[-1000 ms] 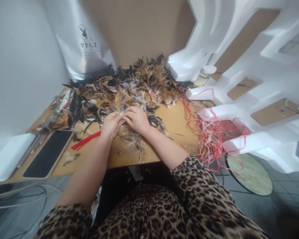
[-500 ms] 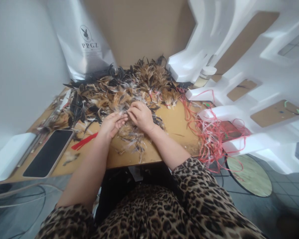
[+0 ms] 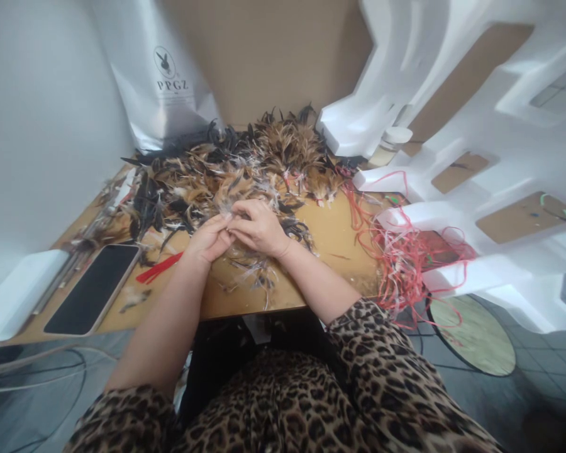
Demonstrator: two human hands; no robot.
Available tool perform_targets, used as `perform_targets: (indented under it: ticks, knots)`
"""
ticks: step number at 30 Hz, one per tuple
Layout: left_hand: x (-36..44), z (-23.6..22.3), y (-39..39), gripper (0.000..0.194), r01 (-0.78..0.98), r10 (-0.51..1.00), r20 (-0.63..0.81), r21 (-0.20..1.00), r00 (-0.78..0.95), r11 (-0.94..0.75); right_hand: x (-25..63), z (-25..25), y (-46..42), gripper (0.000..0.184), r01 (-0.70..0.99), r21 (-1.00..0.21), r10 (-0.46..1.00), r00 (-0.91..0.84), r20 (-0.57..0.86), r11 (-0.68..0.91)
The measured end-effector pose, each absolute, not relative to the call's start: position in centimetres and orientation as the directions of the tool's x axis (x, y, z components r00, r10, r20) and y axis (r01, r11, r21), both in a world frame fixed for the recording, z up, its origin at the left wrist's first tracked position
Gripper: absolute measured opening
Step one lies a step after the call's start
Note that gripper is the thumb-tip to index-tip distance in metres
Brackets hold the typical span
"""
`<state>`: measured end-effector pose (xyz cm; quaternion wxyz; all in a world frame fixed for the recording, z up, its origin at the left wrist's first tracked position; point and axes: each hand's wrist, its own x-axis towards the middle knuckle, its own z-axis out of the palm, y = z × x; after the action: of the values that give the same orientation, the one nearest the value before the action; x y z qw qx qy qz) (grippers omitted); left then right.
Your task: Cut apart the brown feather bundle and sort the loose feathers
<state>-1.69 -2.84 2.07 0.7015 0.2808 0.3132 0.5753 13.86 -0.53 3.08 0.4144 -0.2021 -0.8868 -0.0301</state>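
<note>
Brown, black and white feathers [image 3: 193,182] lie heaped over the middle and back of the table. In front of the heap, my left hand [image 3: 210,239] is closed in a pinch, with the pale fluffy base of a feather [image 3: 225,206] showing at its fingertips. My right hand [image 3: 260,229] meets it there, thumb and fingers pinched together against the left fingertips. What the right fingers hold is hidden. Under and beside my right hand lie loose feathers [image 3: 257,274] on the tabletop. A bunch of red strips [image 3: 158,268] rests just left of my left wrist.
A phone [image 3: 94,289] and a white box-like object [image 3: 21,292] lie at the left. Tangled pink-red ties [image 3: 400,258] hang over the right edge near white moulded panels [image 3: 453,277]. A silver bag [image 3: 170,119] stands behind, and a lidded jar [image 3: 391,145] at back right.
My right hand has shifted left and slightly toward me, so its fingertips now overlap the left hand's. My left fingers have drawn closer together.
</note>
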Motion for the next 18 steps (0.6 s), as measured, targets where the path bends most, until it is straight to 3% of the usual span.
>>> perform_targets:
  ticks: [6,10,12,15,18]
  knots:
    - [-1.37,2.74,-2.73,0.012,-0.573,0.997,0.004,0.818,-0.079,-0.048,13.87,3.25,-0.49,0.025,0.299,-0.428,0.511,-0.308,0.803,0.853]
    - [-1.18,2.83,-2.73,0.018,-0.519,0.983,0.057,0.843,-0.177,-0.142,13.52,3.49,-0.95,0.026,0.146,-0.678,0.691,-0.241,0.682,0.720]
    - [-1.13,2.75,-2.69,0.019,-0.496,0.974,0.080,0.850,-0.210,-0.177,13.25,3.43,-1.03,0.028,0.036,-0.807,0.787,-0.252,0.563,0.589]
    - [-1.05,2.59,-2.65,0.021,-0.447,0.967,0.112,0.870,-0.229,-0.207,12.96,3.17,-0.79,0.036,-0.111,-0.971,0.909,-0.342,0.238,0.212]
    - [-0.94,2.39,-2.63,0.021,-0.397,0.965,0.142,0.891,-0.220,-0.222,12.98,3.13,-0.48,0.041,-0.166,-0.974,0.858,-0.511,-0.047,-0.152]
